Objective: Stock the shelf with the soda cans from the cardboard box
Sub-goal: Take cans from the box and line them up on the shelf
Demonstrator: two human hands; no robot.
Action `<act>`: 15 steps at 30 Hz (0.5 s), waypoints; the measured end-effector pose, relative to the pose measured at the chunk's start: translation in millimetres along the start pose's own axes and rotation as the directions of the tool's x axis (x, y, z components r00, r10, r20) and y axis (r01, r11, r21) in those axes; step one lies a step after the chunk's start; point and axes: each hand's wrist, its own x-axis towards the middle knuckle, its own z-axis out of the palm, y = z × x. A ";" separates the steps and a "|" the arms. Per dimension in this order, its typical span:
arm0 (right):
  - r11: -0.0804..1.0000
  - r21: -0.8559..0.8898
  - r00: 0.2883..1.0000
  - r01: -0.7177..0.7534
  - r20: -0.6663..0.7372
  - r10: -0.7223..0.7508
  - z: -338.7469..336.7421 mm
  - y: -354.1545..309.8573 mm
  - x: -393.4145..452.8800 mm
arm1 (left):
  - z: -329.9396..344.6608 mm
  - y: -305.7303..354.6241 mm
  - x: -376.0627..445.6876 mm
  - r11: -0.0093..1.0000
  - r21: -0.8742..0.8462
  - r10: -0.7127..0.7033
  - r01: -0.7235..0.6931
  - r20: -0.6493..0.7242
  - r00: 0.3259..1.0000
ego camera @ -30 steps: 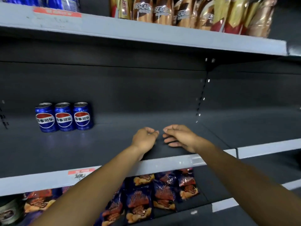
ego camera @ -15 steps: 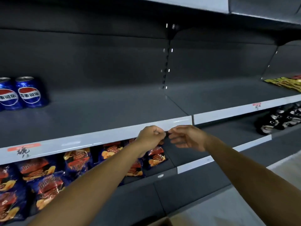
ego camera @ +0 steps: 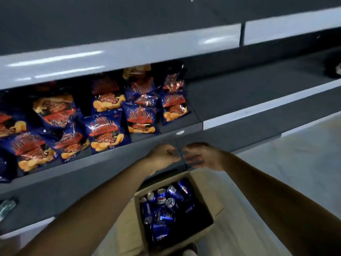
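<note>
Cardboard box (ego camera: 206, 183) on floor, open, blue cans (ego camera: 164, 209) heaped inside. My left hand (ego camera: 162, 157) curled, empty; right hand (ego camera: 201, 157) loose, empty. Both hover above box, near chip bags (ego camera: 105, 130) at shelf (ego camera: 55, 189) edge.

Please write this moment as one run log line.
left hand: shut, empty | right hand: open, empty | both above box | cans in box

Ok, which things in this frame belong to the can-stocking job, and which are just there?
Job: soda cans lying loose in the open cardboard box on the floor; left hand, fingers curled, and right hand, both holding nothing; upper shelf edge.

Just there: chip bags on the lower shelf.
</note>
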 end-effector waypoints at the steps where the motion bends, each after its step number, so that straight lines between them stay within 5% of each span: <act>1: 1.000 0.025 1.000 -0.014 -0.001 0.014 2.2 16.4 10.9 | 7.1 -14.1 5.9 1.000 0.009 -0.030 0.030 -0.003 1.000; 15: 0.945 0.079 0.946 -0.319 -0.039 0.322 43.5 220.4 126.7 | 106.2 -221.5 87.8 0.928 0.113 -0.352 0.355 -0.046 0.935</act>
